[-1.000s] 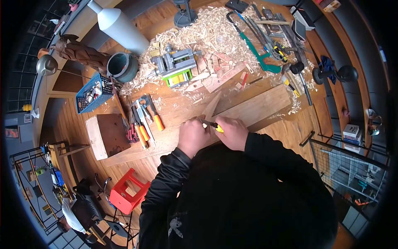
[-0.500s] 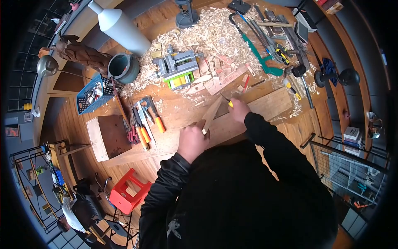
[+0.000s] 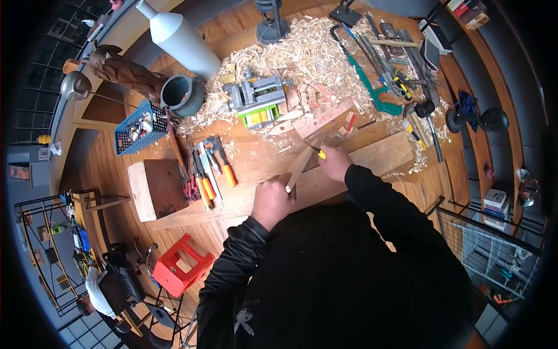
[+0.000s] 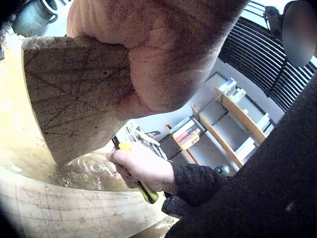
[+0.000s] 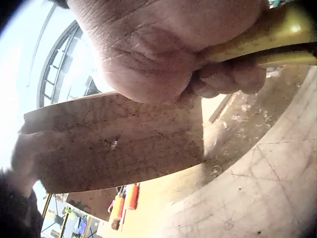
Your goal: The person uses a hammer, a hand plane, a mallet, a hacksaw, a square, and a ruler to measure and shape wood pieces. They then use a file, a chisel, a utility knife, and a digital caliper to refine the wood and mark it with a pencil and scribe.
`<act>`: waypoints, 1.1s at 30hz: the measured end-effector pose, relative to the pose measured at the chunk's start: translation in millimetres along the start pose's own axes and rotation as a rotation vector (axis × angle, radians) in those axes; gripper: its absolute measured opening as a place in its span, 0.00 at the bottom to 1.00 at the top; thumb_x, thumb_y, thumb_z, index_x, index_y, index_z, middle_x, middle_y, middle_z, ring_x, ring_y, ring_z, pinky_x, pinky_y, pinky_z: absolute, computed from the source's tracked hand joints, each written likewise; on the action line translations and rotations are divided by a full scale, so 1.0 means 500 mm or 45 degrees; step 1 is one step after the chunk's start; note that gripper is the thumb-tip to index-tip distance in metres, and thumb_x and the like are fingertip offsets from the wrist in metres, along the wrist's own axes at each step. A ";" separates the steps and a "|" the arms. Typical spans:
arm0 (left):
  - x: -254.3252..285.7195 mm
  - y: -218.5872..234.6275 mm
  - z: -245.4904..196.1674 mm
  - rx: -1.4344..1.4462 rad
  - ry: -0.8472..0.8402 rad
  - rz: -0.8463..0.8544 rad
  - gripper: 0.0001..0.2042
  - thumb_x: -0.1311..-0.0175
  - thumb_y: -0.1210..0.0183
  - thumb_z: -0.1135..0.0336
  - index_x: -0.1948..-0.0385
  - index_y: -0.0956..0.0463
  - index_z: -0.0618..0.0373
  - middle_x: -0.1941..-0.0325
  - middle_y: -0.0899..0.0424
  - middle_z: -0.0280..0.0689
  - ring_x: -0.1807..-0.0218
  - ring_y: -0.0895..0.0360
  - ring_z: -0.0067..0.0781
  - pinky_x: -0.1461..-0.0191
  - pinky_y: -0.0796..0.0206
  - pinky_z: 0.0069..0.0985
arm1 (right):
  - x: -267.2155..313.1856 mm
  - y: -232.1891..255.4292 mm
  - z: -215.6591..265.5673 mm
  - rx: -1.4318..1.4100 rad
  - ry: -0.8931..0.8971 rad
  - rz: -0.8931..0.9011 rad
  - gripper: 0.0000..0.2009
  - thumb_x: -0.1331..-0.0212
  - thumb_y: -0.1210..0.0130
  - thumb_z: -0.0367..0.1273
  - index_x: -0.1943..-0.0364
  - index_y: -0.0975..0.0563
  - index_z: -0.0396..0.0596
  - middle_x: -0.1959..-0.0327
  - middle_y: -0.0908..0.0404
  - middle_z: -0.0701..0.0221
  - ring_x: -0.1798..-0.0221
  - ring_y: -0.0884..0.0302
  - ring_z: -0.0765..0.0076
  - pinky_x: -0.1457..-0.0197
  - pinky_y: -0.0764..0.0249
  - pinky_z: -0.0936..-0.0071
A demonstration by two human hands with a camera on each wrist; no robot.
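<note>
My left hand grips the near end of a wooden board piece, its thumb and fingers around the edge. In the left wrist view the piece stands tilted, its broad face marked with dark lines. My right hand holds a yellow-handled knife in curled fingers, close to the far end of the piece. The knife's dark front part points away to the left. In the right wrist view the yellow handle sticks out of the fist. Beneath both hands lies a long flat board.
Wood shavings cover the table's back around a grey vise. Orange-handled tools and a wooden box lie on the left. A green saw and a hammer lie to the right.
A second ago both hands were together at the near end of the piece. My right hand moved forward and right with the knife to its far end, then shifted slightly. The left hand keeps its grip.
</note>
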State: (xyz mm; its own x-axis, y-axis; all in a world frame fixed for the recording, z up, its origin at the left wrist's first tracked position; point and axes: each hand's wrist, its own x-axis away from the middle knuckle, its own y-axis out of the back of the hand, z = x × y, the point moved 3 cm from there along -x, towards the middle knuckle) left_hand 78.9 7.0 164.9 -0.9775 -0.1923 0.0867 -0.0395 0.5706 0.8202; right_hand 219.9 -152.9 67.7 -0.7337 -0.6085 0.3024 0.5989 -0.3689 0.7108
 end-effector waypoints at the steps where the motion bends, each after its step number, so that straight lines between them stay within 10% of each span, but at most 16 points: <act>1: 0.000 -0.002 0.001 0.002 -0.010 -0.019 0.13 0.46 0.40 0.66 0.60 0.21 0.61 0.70 0.17 0.50 0.68 0.19 0.53 0.61 0.26 0.43 | -0.003 -0.004 -0.009 0.000 -0.002 0.001 0.10 0.40 0.47 0.35 0.62 0.26 0.42 0.64 0.20 0.49 0.56 0.24 0.37 0.53 0.28 0.46; 33: 0.016 -0.013 -0.020 0.051 0.074 -0.070 0.18 0.53 0.38 0.70 0.57 0.22 0.59 0.73 0.18 0.50 0.69 0.18 0.52 0.62 0.25 0.42 | -0.046 -0.019 -0.062 -0.135 -0.027 0.119 0.11 0.40 0.49 0.36 0.64 0.29 0.40 0.63 0.21 0.44 0.54 0.26 0.33 0.52 0.30 0.45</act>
State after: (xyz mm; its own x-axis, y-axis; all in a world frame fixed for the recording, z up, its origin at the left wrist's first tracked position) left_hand 73.6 -6.0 165.9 -0.9599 -0.2698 0.0756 -0.1024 0.5889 0.8017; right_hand 241.0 -157.0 34.3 -0.6790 -0.6292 0.3783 0.6948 -0.3842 0.6080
